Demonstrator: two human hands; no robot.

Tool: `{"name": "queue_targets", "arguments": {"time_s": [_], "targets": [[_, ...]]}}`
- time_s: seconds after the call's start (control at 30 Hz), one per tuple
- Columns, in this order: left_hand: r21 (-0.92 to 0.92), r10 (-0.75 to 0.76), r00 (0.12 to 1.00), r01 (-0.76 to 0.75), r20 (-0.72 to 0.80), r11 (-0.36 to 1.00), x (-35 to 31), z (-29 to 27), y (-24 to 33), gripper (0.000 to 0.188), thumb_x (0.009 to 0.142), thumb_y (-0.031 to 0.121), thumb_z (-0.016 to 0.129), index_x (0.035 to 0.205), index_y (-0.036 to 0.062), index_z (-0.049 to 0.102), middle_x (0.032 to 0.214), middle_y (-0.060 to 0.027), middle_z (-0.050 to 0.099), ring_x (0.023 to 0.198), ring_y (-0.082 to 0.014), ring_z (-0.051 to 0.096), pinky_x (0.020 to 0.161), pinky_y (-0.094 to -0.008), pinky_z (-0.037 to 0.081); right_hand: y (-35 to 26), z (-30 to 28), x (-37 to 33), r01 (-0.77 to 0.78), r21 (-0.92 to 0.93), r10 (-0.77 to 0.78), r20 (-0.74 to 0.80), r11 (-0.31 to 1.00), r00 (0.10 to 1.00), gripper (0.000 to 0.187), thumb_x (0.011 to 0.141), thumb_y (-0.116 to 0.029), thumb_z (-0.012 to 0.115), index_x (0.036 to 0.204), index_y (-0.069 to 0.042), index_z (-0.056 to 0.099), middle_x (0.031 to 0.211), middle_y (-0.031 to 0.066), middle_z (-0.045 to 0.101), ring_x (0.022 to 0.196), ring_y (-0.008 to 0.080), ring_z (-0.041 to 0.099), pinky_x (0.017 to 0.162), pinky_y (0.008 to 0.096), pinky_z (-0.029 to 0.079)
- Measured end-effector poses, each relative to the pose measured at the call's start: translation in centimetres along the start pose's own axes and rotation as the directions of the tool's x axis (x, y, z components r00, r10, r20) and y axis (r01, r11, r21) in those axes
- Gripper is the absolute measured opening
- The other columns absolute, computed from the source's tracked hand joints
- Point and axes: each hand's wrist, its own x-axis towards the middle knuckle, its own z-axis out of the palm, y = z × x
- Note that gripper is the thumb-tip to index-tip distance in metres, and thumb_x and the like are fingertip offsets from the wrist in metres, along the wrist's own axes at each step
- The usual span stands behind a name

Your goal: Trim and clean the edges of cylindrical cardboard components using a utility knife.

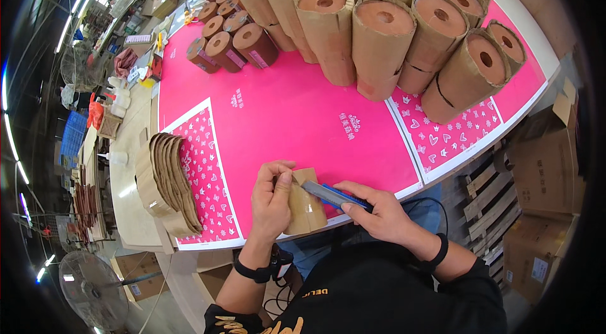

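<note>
While the left hand holds curved paper, a cutter overlaps it.

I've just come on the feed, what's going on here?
A person at a pink-covered table grips a brown paper piece in the left hand. The right hand holds what looks like a blue utility knife, its front end over the paper's upper part; whether it is cutting can't be told. Paper-wrapped rolls stand packed at the far right, smaller brown rolls to their left, and a stack of curved brown sheets sits by the near-left edge.
</note>
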Motion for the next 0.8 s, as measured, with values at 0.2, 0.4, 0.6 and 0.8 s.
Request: {"name": "queue_targets", "arguments": {"time_s": [0.2, 0.4, 0.6, 0.8], "targets": [[0.032, -0.028, 1.0, 0.028, 0.005, 0.999, 0.0, -0.1, 0.1, 0.009, 0.107, 0.01, 0.052, 0.108, 0.0028, 0.057, 0.114, -0.007, 0.063, 0.103, -0.0125, 0.055, 0.093, -0.0287, 0.045, -0.3, 0.0, -0.4, -0.017, -0.006, 0.017, 0.015, 1.0, 1.0, 0.039, 0.099, -0.018, 0.061, 0.136, -0.007, 0.06, 0.093, 0.0115, 0.068, 0.082, 0.0152, 0.064, 0.079, 0.0305, 0.052], [0.056, -0.059, 0.998, 0.059, -0.001, 0.997, 0.0, -0.1, 0.3, 0.009, 0.106, 0.011, 0.053, 0.107, 0.0032, 0.057, 0.115, -0.0077, 0.062, 0.104, -0.0132, 0.055, 0.094, -0.0297, 0.045, -0.6, -0.1, -0.7, -0.033, 0.0, 0.033, 0.033, 0.999, 0.999, 0.041, 0.099, -0.019, 0.062, 0.138, -0.005, 0.059, 0.099, 0.0137, 0.07, 0.087, 0.0186, 0.067, 0.083, 0.0317, 0.053], [0.05, -0.061, 0.998, 0.061, -0.006, 0.997, 0.1, -0.1, 0.5, 0.011, 0.106, 0.013, 0.054, 0.107, 0.0031, 0.057, 0.116, -0.0086, 0.062, 0.106, -0.0148, 0.055, 0.096, -0.0314, 0.044, -0.4, -0.1, -1.0, -0.038, -0.016, 0.039, 0.053, 0.999, 0.998, 0.042, 0.099, -0.02, 0.062, 0.138, -0.004, 0.059, 0.1, 0.0142, 0.072, 0.09, 0.02, 0.069, 0.084, 0.0328, 0.053], [-0.032, -0.126, 0.992, 0.127, 0.008, 0.991, 0.1, -0.3, 0.9, 0.012, 0.107, 0.015, 0.052, 0.107, 0.0036, 0.057, 0.121, -0.0084, 0.06, 0.107, -0.0135, 0.053, 0.097, -0.0307, 0.043, -0.2, 0.1, -1.7, -0.05, -0.028, 0.052, 0.079, 0.998, 0.996, 0.041, 0.099, -0.02, 0.062, 0.137, -0.007, 0.06, 0.1, 0.014, 0.073, 0.091, 0.0197, 0.071, 0.086, 0.0329, 0.054]]}}
